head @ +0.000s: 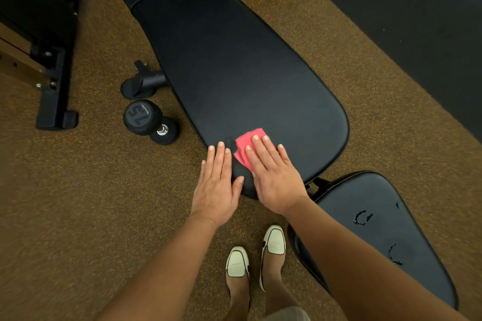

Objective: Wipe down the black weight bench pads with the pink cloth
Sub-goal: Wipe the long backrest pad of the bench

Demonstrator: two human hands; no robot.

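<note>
One pink cloth [247, 147] flat under right hand [273, 177], on bench pad [234, 65]

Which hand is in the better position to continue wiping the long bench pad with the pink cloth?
The right hand. It lies flat on the pink cloth, pressing it onto the long pad. The left hand rests beside the cloth at the pad's edge, not on it.

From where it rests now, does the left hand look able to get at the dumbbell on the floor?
Probably yes. The left hand lies flat at the long pad's near edge, and the dumbbell sits on open floor just left of the bench with nothing between, though reaching it would mean bending lower.
</note>
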